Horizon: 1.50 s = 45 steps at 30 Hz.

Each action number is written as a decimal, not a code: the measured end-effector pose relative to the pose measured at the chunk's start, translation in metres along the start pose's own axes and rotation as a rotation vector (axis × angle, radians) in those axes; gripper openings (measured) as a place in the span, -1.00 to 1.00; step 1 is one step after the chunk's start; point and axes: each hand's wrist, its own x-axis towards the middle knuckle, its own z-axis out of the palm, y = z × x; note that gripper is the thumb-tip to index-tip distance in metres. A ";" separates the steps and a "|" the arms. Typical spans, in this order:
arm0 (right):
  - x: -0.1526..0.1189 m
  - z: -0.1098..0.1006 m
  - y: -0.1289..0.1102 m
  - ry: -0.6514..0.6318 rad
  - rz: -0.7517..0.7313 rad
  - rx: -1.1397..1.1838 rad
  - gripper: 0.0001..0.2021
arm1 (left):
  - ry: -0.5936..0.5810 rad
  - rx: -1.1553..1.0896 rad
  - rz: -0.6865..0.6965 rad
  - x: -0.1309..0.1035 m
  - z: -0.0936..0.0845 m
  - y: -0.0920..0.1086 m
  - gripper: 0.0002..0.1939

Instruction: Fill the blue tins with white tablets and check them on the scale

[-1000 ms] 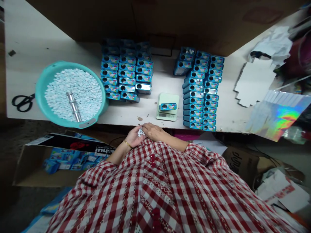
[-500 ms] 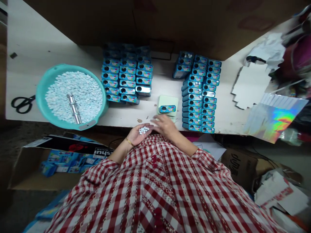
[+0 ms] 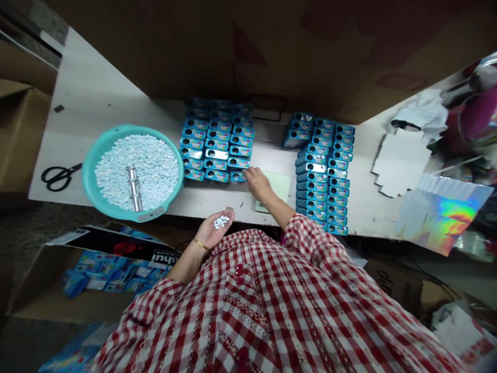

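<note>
Dim indoor light overall; pale bench brightest broad surface. Light apparently from above: white glare on upper faces of some tins, highlights along metal tube, rainbow sheen on holographic sheet. Large carton dark, nearest tins shadowed. Floor murky. Wide-angle stretch toward edges; clutter at far right soft. Small print on tins unreadable.
</note>
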 end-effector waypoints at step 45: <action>-0.098 0.014 -0.060 -0.169 -0.240 0.260 -0.72 | -0.278 0.184 0.066 0.004 0.006 -0.028 -0.66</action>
